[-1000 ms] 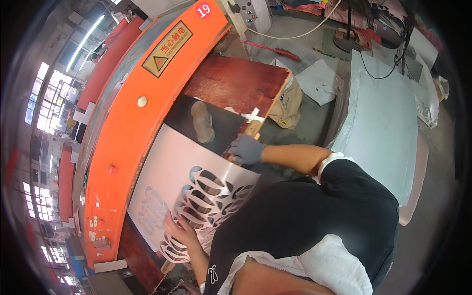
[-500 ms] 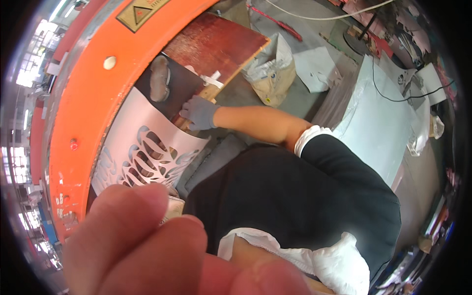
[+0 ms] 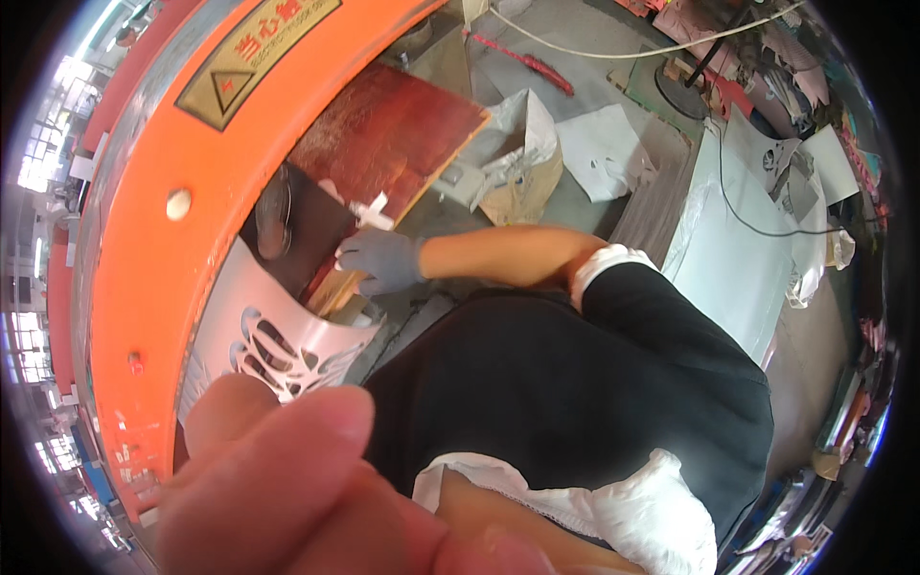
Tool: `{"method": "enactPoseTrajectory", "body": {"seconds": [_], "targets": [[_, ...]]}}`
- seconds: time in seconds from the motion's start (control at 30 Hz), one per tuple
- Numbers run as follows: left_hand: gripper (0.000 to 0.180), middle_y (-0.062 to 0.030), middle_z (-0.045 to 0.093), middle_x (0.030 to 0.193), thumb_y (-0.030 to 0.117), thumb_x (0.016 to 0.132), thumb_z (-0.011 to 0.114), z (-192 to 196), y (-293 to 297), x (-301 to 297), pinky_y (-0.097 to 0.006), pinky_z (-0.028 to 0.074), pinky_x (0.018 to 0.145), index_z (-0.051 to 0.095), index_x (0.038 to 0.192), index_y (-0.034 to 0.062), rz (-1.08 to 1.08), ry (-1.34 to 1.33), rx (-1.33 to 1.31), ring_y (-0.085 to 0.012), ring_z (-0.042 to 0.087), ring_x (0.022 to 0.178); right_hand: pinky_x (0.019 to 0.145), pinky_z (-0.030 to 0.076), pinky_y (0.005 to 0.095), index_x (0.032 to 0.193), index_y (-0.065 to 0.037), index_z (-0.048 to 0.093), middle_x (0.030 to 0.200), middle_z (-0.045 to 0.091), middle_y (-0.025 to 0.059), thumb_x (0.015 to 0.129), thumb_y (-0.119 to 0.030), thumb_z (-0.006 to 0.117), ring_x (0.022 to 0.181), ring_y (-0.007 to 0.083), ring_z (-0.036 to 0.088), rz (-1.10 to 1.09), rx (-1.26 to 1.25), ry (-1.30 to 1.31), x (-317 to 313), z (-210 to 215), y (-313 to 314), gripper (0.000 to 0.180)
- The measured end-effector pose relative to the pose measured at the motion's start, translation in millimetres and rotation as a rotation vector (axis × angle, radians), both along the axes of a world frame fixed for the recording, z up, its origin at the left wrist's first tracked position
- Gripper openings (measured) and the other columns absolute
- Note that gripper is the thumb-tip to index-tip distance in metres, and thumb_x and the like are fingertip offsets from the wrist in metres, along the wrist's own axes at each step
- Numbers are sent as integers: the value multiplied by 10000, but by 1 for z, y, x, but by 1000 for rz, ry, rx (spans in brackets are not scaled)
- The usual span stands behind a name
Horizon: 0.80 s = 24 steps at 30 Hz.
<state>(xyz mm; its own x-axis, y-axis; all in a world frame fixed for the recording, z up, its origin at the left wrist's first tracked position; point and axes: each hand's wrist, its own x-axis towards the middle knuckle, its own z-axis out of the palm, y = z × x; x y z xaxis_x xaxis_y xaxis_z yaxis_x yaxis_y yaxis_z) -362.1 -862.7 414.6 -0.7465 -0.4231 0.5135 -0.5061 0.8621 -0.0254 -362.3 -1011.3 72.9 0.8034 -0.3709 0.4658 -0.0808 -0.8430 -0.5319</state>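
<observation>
Bare skin, large and blurred, fills the lower left: the left hand point(image 3: 278, 489) has its fingers drawn together, and whether they pinch anything I cannot tell. Just beyond, partly hidden by it, the pale sheet point(image 3: 230, 297) with oval cut-outs lies beside the orange machine beam point(image 3: 149, 273). The grey-gloved right hand point(image 3: 381, 262) sits with bent fingers at the edge of the red-brown desk point(image 3: 388, 129); its grip is unclear. Farther off, a sack point(image 3: 527, 196) stands on the floor point(image 3: 599, 81).
</observation>
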Motion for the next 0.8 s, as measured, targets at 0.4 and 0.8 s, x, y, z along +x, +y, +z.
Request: {"method": "enactPoseTrajectory", "body": {"seconds": [0.4, 0.8], "targets": [[203, -85, 475, 779, 21, 779, 529, 1, -163, -145, -422, 497, 728, 462, 969, -8, 115, 38, 79, -188, 487, 626, 756, 449, 305, 1037, -35, 545, 1023, 572, 127, 774, -215, 655, 899, 200, 563, -967, 179, -378, -348, 46, -317, 338], [289, -141, 536, 874, -7, 720, 595, -181, -244, -113, -382, 454, 516, 401, 929, 42, 710, 69, 452, -316, 567, 656, 902, 424, 400, 1047, -54, 551, 1268, 445, 216, 699, -318, 624, 1091, 361, 494, -978, -212, -138, -366, 56, -546, 442]]}}
